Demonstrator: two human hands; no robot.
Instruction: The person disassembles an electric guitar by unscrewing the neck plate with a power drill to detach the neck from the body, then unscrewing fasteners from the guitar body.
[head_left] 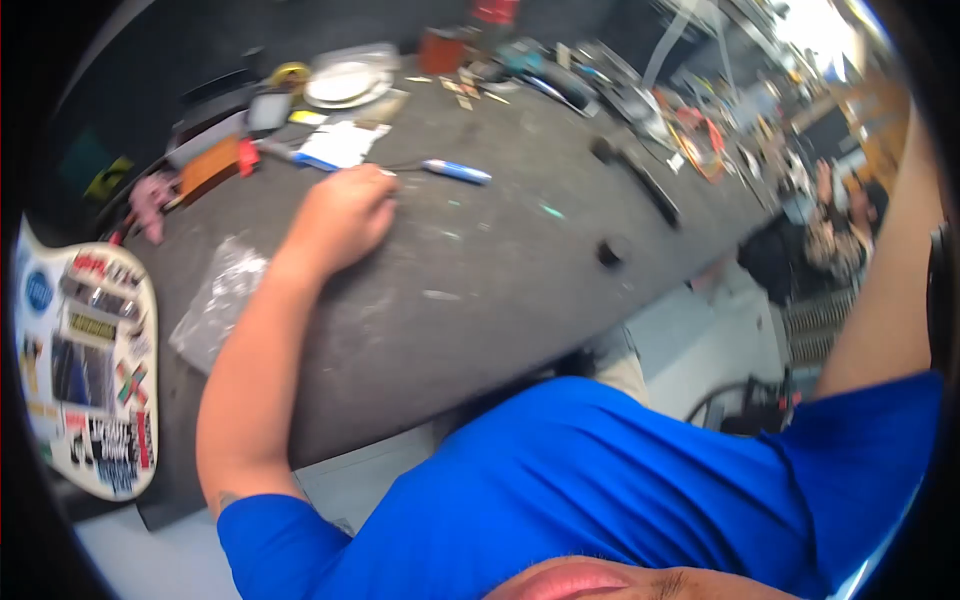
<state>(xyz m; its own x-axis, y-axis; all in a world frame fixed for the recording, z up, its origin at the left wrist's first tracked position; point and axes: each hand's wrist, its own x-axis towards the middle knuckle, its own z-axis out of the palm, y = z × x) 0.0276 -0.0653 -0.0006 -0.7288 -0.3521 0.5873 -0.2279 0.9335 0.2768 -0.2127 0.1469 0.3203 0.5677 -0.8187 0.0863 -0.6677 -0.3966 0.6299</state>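
My left hand (345, 220) is over the dark worktable with its fingers curled in; motion blur hides what they hold, if anything. Just beyond the knuckles lies a white and blue packet (340, 145). A blue and white pen-like object (457, 171) rests to the right of this hand, and a thin dark line runs between the two. Beneath the left forearm is a crumpled clear plastic bag (222, 300). The right arm is raised at the far right edge, and its hand lies outside the picture.
The dark worktable (450, 330) carries a black bar-shaped tool (645, 185) and a small black cylinder (610, 252). White plates (345, 85), a yellow tape roll (290, 75) and tools line the back. A sticker-covered board (90, 370) stands left. Another person (835, 230) is at far right.
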